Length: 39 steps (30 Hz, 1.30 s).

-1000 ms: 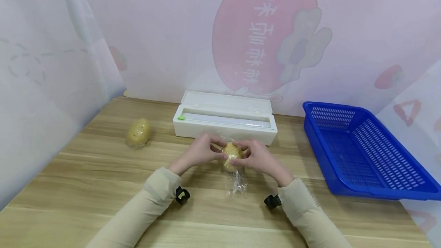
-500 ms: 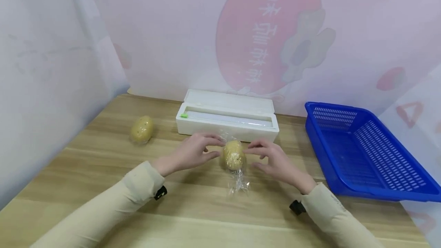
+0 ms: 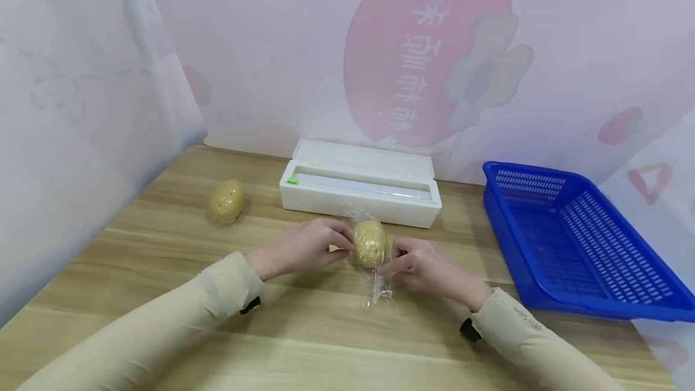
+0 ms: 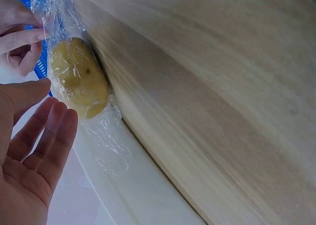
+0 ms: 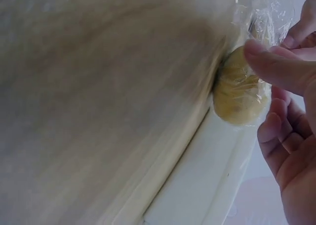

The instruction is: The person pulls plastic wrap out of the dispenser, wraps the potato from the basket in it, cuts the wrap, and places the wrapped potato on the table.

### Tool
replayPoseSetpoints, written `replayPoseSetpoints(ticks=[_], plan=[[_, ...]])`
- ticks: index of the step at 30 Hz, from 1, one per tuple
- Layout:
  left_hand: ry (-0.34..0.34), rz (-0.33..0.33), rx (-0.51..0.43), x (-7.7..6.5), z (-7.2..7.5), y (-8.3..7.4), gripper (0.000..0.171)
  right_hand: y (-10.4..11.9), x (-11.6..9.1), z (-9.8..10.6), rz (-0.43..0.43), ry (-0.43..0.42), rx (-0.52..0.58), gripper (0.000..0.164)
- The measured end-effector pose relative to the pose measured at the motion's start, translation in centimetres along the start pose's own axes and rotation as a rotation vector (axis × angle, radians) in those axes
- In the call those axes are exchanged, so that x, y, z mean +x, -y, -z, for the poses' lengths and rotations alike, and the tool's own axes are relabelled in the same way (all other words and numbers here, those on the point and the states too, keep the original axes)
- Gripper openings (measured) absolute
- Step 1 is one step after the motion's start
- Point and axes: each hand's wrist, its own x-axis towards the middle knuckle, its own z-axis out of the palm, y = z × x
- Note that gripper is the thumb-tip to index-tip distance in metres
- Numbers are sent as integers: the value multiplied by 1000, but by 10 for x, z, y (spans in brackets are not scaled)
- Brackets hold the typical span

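In the head view a potato [image 3: 370, 244] in clear plastic wrap lies on the wooden table, loose film sticking out at both ends. Beside its left side is my left hand [image 3: 312, 247], fingers gently bent and not closed round it. My right hand [image 3: 426, 267] is at the lower right of the potato, thumb and forefinger pinching the plastic wrap [image 3: 378, 285]. In the right wrist view the thumb overlaps the potato [image 5: 239, 94] while the other fingers curl. The left wrist view shows the left fingertips [image 4: 66, 123] close to the wrapped potato [image 4: 81, 79].
Behind the potato stands a white wrap dispenser box [image 3: 361, 209] with its lid raised and a green slider at its left end. Another wrapped potato [image 3: 225, 201] lies at the left. A blue plastic basket [image 3: 502, 228] stands at the right.
A second ago both hands held the potato; they then parted from it. The right hand has since come back to the film at its near end, while the left stays at its side.
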Motion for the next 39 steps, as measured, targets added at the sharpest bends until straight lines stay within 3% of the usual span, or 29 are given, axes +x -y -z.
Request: replayPoseSetpoints(ticks=[5, 8, 14, 20, 27, 32, 36, 39], plan=[[6, 2, 7, 2, -3, -1, 9, -1, 3, -6, 19, -67, -3, 17], [5, 1, 18, 3, -2, -2, 12, 1, 6, -7, -11, -108, 29, 13], [29, 18, 27, 7, 0, -7, 27, 7, 12, -9, -159, -107, 150, 12], [71, 48, 27, 12, -2, -11, 35, 13, 17, -11, -396, -105, 308, 13], [5, 98, 59, 18, -10, -16, 49, 13, 23, -13, -501, -180, 390, 11], [-50, 126, 66, 22, -18, -16, 33, 13, 24, -13, -542, -208, 380, 12], [-98, 119, 19, 25, -22, -13, 13, 13, 25, -12, -557, -237, 336, 13], [-116, 116, -32, 27, -24, -9, 9, 13, 24, -12, -562, -246, 350, 13]])
